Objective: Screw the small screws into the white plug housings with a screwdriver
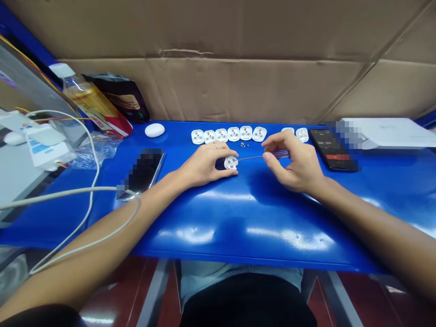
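Between the thumb and fingers of my left hand [207, 163] is a small round white plastic part [230, 164] with metal screws or terminals in its face. My right hand [294, 161] is closed around the purple, see-through handle of a screwdriver [250, 157]. The thin shaft points left, and its tip meets the white part near its upper right side. Just above lie several tiny screws [243, 145] on the blue tabletop. Behind my hands runs a row of squarish white plastic pieces [233, 134] with metal fittings, and another such white piece [302, 135] lies behind my right hand.
A phone [145, 170] lies left, near a white oval case [154, 130]. A bottle [91, 104] and dark pouch [119, 97] stand at the back left. White cables [93, 159] cross the left side. A phone with a timer [332, 150] and white box [391, 131] lie right.
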`<state>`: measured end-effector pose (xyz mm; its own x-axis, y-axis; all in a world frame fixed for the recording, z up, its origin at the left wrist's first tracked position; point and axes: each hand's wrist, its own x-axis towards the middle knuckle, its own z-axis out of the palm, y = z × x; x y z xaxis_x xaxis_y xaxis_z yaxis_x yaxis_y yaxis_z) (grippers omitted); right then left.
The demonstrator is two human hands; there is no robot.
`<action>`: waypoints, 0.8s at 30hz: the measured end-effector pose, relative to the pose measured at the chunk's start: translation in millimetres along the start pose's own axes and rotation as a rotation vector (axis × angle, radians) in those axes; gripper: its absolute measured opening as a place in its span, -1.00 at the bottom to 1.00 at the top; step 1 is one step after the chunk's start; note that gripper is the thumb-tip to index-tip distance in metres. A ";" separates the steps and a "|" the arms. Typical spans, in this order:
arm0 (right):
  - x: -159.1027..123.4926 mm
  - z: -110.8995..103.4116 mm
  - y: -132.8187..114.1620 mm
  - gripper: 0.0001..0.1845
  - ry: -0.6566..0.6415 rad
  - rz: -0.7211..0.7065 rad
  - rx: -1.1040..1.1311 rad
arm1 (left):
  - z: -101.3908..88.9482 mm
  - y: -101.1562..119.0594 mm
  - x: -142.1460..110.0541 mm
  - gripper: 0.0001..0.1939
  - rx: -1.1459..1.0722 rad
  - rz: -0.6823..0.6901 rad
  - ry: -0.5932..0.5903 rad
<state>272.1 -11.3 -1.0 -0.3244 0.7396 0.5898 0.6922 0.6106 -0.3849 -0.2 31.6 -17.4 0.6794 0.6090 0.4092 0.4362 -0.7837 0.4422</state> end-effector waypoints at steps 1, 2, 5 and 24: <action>-0.1 0.4 -0.1 -0.85 0.000 0.003 0.004 | -0.1 0.2 0.1 -0.63 -0.001 -0.004 -0.003; -0.2 0.6 -0.3 -0.87 -0.004 0.012 0.000 | -0.1 0.4 0.1 -0.64 -0.002 -0.007 -0.006; -0.2 -0.1 -0.8 -0.88 0.005 0.039 -0.014 | -0.3 0.7 0.3 -0.65 -0.001 -0.003 -0.013; 0.9 -1.2 -1.6 -0.83 -0.045 0.066 0.054 | -0.4 -1.0 -0.7 -0.62 -0.021 -0.037 -0.032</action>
<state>271.5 -11.9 1.0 -0.3087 0.7899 0.5299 0.6776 0.5736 -0.4603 -1.4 32.0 -17.8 0.6817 0.6328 0.3671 0.4490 -0.7581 0.4730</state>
